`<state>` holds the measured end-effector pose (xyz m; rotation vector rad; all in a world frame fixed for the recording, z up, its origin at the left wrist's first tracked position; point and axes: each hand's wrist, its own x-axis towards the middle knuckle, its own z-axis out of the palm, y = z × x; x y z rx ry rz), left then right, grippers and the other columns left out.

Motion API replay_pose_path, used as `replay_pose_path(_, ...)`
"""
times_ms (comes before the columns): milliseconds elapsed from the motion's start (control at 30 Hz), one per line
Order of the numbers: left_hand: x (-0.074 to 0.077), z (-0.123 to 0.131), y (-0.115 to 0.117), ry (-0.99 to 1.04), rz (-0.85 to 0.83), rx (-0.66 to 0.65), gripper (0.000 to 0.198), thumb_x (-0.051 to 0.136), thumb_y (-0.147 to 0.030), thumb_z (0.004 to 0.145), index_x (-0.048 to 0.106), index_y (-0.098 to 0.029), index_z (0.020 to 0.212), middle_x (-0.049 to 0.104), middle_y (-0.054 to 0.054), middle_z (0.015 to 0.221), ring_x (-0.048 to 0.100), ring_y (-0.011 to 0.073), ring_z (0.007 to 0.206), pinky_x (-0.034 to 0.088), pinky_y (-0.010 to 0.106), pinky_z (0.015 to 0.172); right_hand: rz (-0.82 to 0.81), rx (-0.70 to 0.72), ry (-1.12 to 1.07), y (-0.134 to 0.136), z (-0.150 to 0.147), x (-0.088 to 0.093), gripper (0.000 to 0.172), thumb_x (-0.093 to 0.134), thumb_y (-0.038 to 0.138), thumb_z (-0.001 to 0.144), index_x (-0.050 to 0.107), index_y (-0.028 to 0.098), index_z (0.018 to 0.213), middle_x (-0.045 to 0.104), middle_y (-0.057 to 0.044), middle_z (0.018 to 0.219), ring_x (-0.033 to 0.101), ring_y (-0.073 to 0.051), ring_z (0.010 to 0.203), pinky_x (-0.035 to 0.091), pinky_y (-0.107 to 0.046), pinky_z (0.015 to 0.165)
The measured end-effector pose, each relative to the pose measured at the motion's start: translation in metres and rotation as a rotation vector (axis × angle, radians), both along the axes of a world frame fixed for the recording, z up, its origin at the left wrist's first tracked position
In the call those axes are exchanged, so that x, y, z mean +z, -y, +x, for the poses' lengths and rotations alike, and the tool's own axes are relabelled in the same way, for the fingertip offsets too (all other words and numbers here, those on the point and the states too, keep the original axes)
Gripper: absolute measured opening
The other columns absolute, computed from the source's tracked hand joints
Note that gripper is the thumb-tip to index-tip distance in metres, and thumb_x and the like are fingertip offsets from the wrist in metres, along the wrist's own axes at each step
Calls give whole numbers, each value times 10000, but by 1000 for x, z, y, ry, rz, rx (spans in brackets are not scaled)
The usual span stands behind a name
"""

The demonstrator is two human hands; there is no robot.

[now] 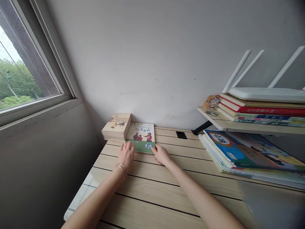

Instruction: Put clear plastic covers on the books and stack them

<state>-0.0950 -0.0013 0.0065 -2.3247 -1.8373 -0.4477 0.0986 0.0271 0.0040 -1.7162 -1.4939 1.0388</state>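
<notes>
A white and green picture-covered book (140, 135) lies flat on the wooden desk, close to the wall. My right hand (161, 154) grips its near right corner, thumb over the cover and the other fingers partly hidden at the edge. Against its near left corner rests my left hand (127, 154), fingers stretched out and slightly apart, with thin bracelets (122, 168) at the wrist. Just left of the book, a stack of small beige books (116, 124) stands in the desk's far left corner.
The slatted desk (147, 190) meets the wall at the back. A black cable outlet (181, 135) is set into it. On the right, a raised shelf (214, 119) carries books (262, 111), figurines (212, 101) and a white router (264, 93). Large textbooks (252, 149) lie stacked below it.
</notes>
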Motion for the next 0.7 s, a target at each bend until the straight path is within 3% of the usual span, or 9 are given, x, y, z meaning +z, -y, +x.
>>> replay_pose_path(100, -9, 14, -1, -3, -7, -134, 468, 370, -150, 835, 437, -148, 1299, 373, 145, 1403, 293, 258, 1312, 243, 436, 1061, 135, -31, 184, 7, 3, -3, 391, 521, 359, 829, 538, 201, 1187, 671, -87, 759, 611, -184, 621, 414, -256, 558)
replay_pose_path(200, -20, 18, -4, 2, -66, -76, 465, 386, -251, 857, 441, -138, 1305, 343, 163, 1422, 275, 290, 1322, 254, 461, 1054, 309, 81, 455, 18, 9, -7, 424, 480, 418, 846, 529, 237, 1226, 683, -95, 888, 626, -215, 771, 416, -269, 629)
replay_pose_path(300, -28, 16, -8, -2, -103, -41, 496, 388, -279, 862, 400, -142, 1338, 319, 161, 1436, 264, 292, 1328, 242, 466, 1059, 397, 187, 568, 24, 15, -11, 363, 463, 397, 862, 570, 291, 1192, 673, -64, 975, 621, -189, 815, 417, -249, 653)
replay_pose_path(433, -31, 16, -9, -11, -84, -27, 493, 377, -293, 870, 403, -144, 1339, 298, 152, 1447, 250, 290, 1335, 237, 457, 1064, 388, 182, 639, 25, 16, -16, 348, 462, 383, 867, 581, 324, 1188, 670, -52, 979, 618, -170, 762, 408, -234, 606)
replay_pose_path(567, -29, 17, -7, -19, -73, -24, 490, 375, -297, 874, 406, -138, 1336, 306, 146, 1445, 254, 288, 1333, 242, 442, 1070, 426, 167, 567, 23, 17, -20, 344, 469, 365, 855, 593, 326, 1173, 668, -47, 978, 604, -165, 729, 394, -238, 590)
replay_pose_path(700, -28, 15, -8, -7, -49, -21, 477, 391, -266, 866, 434, -104, 1312, 338, 166, 1425, 270, 296, 1325, 248, 435, 1076, 442, 112, 146, 19, 27, -22, 289, 530, 365, 796, 672, 250, 1020, 650, -14, 720, 547, -146, 609, 389, -230, 567)
